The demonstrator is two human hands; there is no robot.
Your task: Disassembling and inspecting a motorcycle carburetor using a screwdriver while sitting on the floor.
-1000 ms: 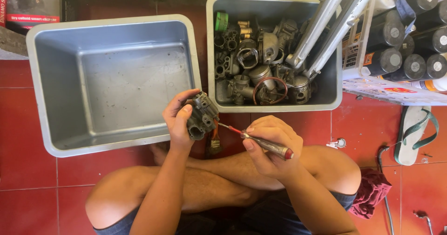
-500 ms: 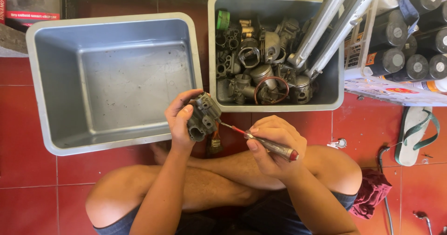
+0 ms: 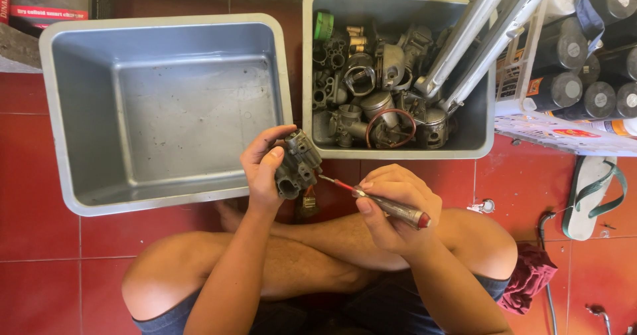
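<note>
My left hand (image 3: 263,167) grips a small grey metal carburettor body (image 3: 297,164), held upright in front of my crossed legs. My right hand (image 3: 393,205) holds a screwdriver (image 3: 383,203) with a clear handle and red end. Its thin tip points left and meets the carburettor's right side. Both hands hover above the red tiled floor, just in front of the two grey tubs.
An empty grey plastic tub (image 3: 63,119) sits at the left. A second grey tub (image 3: 478,126) at the right holds several metal engine parts and two shiny tubes (image 3: 468,33). Black cylinders (image 3: 584,56) lie at far right, with a sandal (image 3: 590,189) and a red cloth (image 3: 527,275) below.
The carburettor and my left hand have barely moved. The screwdriver stays against the part, with my right hand shifted only slightly.
</note>
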